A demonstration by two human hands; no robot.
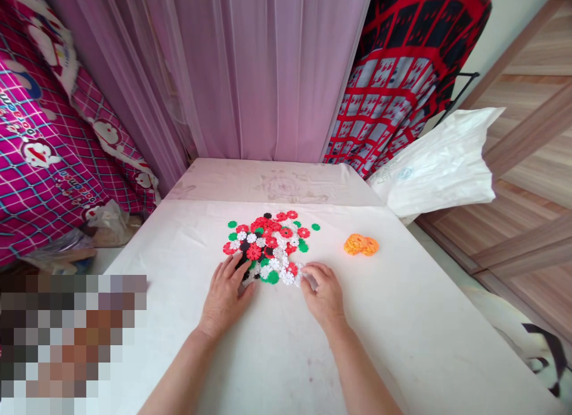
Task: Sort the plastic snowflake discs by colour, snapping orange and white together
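disc pile (267, 225) is on the worktop (402, 343), left of the orange stack (361, 244). left hand (229, 284) has fingers spread at its edge; right hand's (322, 287) curl by white discs (288, 277), cant tell if gripping. imo overlapping pieces cld slide n scatter if nudged.

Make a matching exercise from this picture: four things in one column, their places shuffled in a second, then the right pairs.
1. Orange discs
2. Left hand
3. Purple curtain
4. Right hand

A. Hanging beyond the far edge of the table
B. At the near right edge of the mixed-colour pile
C. On the table, apart from the pile, to its right
D. At the pile's near left edge

Pairs: 1-C, 2-D, 3-A, 4-B
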